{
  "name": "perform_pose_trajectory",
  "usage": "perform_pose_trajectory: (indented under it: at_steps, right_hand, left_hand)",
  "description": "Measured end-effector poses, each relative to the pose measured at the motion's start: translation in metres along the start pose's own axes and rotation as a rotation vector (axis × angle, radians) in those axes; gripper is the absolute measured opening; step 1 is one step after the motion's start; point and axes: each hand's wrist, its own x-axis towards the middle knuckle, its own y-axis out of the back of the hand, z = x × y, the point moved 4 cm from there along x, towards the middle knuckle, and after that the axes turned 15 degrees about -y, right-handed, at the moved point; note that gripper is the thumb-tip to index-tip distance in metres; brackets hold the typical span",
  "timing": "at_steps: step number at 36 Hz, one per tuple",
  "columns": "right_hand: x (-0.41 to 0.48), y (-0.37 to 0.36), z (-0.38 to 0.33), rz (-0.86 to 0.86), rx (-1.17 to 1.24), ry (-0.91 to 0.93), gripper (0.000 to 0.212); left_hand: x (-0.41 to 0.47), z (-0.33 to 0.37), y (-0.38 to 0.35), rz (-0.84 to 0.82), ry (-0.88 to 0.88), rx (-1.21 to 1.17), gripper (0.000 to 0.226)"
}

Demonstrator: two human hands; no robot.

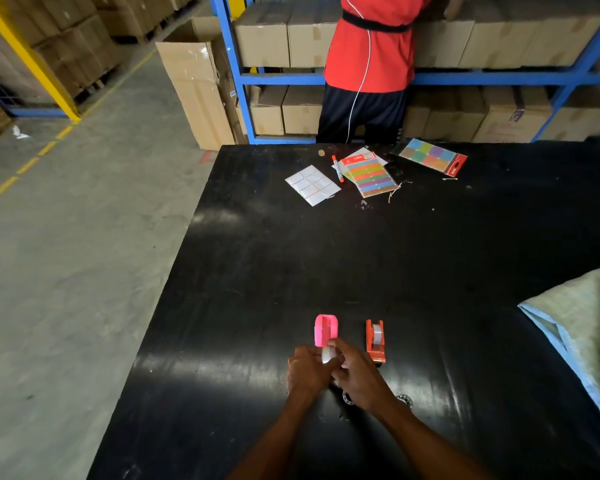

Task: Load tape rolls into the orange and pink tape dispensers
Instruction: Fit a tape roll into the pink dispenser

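Holding a white tape roll point(326, 355) between them, both hands work just in front of the pink dispenser point(325, 330), which lies open and seemingly empty on the black desk point(430, 258). The orange dispenser point(376, 340), just beside it, already appears to carry a roll, so the pink one looks like the step in hand. The left hand point(307, 370) and right hand point(359, 377) are curled, fingers pinching the roll. Next, the roll likely needs seating in the pink cradle.
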Motion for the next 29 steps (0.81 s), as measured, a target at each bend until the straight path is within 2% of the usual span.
perform_pose_trajectory:
  at_steps: [4, 6, 8, 10, 12, 15, 20, 29]
  right_hand:
    - [0.013, 0.011, -0.001, 0.03, -0.08, -0.017, 0.042]
    - [0.021, 0.018, -0.004, 0.069, -0.143, -0.009, 0.038]
    - [0.031, 0.022, -0.007, 0.097, -0.209, 0.018, 0.033]
    - [0.04, 0.021, -0.009, 0.103, -0.293, 0.042, 0.037]
    - [0.05, 0.018, -0.009, 0.117, -0.354, 0.057, 0.04]
    - [0.058, 0.014, -0.009, 0.124, -0.391, 0.051, 0.04]
    - [0.063, 0.006, -0.01, 0.132, -0.423, 0.026, 0.04]
    - [0.068, 0.003, -0.009, 0.136, -0.55, 0.007, 0.038]
  left_hand:
    - [0.007, 0.013, 0.001, -0.116, -0.065, -0.26, 0.031]
    - [0.016, 0.007, 0.008, -0.093, -0.076, -0.279, 0.016]
    - [0.029, -0.004, 0.014, -0.037, -0.081, -0.254, 0.01]
    - [0.039, -0.013, 0.019, 0.009, -0.078, -0.251, 0.015]
    - [0.047, -0.016, 0.022, 0.017, -0.095, -0.221, 0.032]
    - [0.06, -0.02, 0.018, -0.078, -0.173, -0.17, 0.048]
    - [0.08, -0.023, 0.006, -0.21, -0.272, -0.09, 0.049]
    - [0.097, -0.034, 0.005, -0.249, -0.33, -0.092, 0.055]
